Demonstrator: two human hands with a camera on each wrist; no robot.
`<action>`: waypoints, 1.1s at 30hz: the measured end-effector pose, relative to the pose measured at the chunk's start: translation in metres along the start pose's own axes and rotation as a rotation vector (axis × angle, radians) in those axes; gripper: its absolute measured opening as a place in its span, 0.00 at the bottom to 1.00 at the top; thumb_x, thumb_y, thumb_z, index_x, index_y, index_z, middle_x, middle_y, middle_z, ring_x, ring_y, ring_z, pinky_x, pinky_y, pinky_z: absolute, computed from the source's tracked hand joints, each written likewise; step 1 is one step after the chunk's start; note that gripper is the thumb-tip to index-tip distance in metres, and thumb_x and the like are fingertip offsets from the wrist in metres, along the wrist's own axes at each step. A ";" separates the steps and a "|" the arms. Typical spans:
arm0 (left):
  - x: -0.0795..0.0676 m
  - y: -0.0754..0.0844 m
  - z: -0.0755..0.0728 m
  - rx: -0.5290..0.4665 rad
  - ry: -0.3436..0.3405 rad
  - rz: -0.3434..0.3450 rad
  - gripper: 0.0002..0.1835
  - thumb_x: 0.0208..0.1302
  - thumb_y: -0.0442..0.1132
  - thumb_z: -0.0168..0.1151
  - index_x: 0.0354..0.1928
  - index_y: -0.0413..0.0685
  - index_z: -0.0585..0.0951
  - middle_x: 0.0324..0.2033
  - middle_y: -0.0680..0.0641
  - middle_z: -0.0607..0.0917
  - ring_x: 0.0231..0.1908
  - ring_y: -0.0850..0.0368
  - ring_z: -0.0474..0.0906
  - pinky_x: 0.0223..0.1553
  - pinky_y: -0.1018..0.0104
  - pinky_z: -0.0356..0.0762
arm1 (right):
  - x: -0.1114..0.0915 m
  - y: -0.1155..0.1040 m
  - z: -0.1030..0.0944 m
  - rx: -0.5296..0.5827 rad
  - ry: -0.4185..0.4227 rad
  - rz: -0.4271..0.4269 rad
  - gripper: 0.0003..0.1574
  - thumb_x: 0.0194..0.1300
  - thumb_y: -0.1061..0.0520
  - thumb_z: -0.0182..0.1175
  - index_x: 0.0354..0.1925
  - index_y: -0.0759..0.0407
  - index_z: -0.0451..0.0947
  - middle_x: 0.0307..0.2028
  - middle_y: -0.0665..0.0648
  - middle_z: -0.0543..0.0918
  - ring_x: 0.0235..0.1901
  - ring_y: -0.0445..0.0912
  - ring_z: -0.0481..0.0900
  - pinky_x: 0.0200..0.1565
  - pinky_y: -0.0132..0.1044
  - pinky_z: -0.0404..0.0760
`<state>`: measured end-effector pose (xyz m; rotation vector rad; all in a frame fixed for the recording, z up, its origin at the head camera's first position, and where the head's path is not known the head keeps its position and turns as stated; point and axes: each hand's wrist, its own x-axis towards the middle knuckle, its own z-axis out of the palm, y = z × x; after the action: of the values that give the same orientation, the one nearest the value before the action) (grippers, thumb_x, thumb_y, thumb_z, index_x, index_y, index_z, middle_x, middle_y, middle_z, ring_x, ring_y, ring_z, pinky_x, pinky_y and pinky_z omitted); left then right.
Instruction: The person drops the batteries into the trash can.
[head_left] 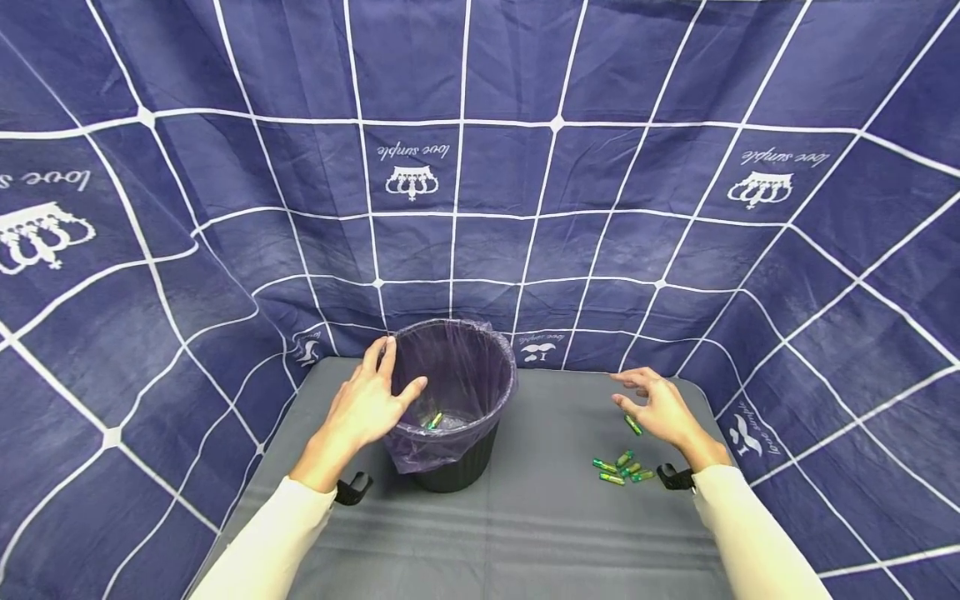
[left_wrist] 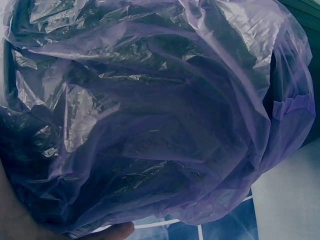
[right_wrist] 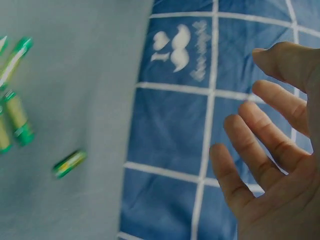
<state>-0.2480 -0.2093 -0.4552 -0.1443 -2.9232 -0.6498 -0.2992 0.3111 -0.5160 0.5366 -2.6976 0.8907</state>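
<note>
Mostly green batteries [head_left: 621, 467], yellow bands, small, cylindrical

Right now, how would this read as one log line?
left hand: grips bin rim | right hand: open over batteries | one battery in bin

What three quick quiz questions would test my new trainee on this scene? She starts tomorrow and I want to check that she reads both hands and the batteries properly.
1. True or false: the left hand grips the rim of the lined bin.
2. What lies inside the bin?
3. The right hand is: A) pinching a battery, B) open and holding nothing, C) resting on the bin.

Key:
1. True.
2. A green battery in the bin.
3. B; its fingers are spread, with one loose battery next to them and a cluster of batteries on the grey mat.
</note>
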 end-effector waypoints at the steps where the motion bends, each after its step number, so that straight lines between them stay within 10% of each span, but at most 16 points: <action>1: 0.000 0.000 0.000 0.001 0.003 0.003 0.55 0.86 0.71 0.57 0.95 0.41 0.55 0.93 0.38 0.56 0.82 0.22 0.72 0.73 0.16 0.75 | -0.005 0.005 0.000 -0.002 0.004 0.008 0.23 0.75 0.63 0.79 0.66 0.65 0.91 0.59 0.69 0.91 0.59 0.69 0.94 0.61 0.68 0.91; 20: 0.001 0.002 -0.002 0.005 -0.005 -0.008 0.55 0.86 0.71 0.57 0.96 0.42 0.53 0.94 0.37 0.55 0.85 0.22 0.69 0.75 0.15 0.72 | -0.108 0.069 0.037 0.035 -0.060 0.203 0.29 0.70 0.59 0.85 0.65 0.64 0.91 0.59 0.68 0.90 0.56 0.66 0.92 0.54 0.53 0.96; 33: -0.002 0.002 -0.001 0.010 -0.004 -0.014 0.55 0.86 0.70 0.58 0.96 0.41 0.54 0.94 0.36 0.56 0.84 0.22 0.70 0.76 0.17 0.74 | -0.135 0.085 0.062 0.047 0.046 0.128 0.21 0.57 0.64 0.90 0.48 0.52 0.95 0.45 0.52 0.93 0.44 0.32 0.89 0.46 0.32 0.92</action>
<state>-0.2460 -0.2082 -0.4536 -0.1249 -2.9338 -0.6374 -0.2205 0.3719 -0.6546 0.3508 -2.7006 0.9887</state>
